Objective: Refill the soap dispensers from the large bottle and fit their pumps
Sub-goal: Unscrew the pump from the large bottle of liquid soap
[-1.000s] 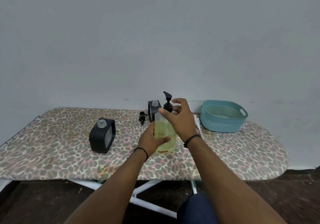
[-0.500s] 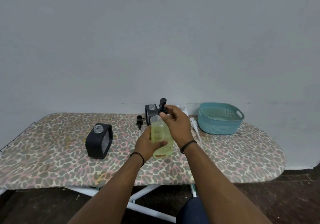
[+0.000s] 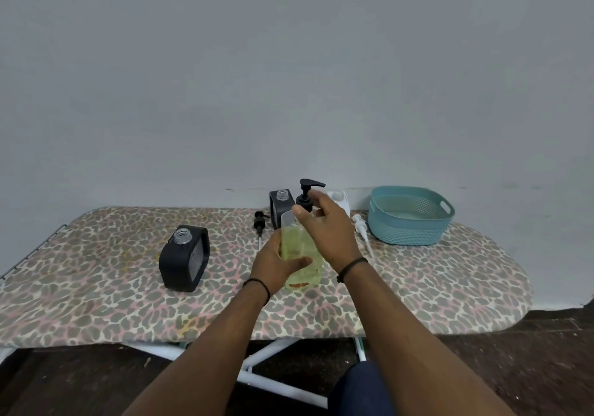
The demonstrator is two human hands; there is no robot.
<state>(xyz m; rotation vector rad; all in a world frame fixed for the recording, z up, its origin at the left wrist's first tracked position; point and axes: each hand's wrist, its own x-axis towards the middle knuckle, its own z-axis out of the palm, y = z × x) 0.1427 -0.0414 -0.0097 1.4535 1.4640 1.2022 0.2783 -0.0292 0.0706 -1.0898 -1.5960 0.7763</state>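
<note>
Board (image 3: 418,290): leopard-print ironing board, spanning the scene left to right, carrying everything.
Basket (image 3: 409,222): teal, far right, near the wall.
Large bottle (image 3: 300,255): clear, part full of yellow-green soap, upright at centre; no label can be read on it.
Near dispenser (image 3: 184,258): black, left of centre, neck open, no pump.
Far dispensers: a black one (image 3: 279,206) and a white one (image 3: 340,201) at the far edge, both open-necked.
Left hand (image 3: 276,263): wrapped round the bottle's lower body, steadying it.
Right hand (image 3: 326,230): fingers curled round the collar of the black pump (image 3: 307,197) at the bottle's top.
Loose pumps: a black one (image 3: 259,222) lying left of the bottle, a white one (image 3: 361,229) lying right.
Step advice: likely unscrewing; keep the bottle planted, turn only the collar, lift straight up so the tube drips inside.
Writing: none legible anywhere.
</note>
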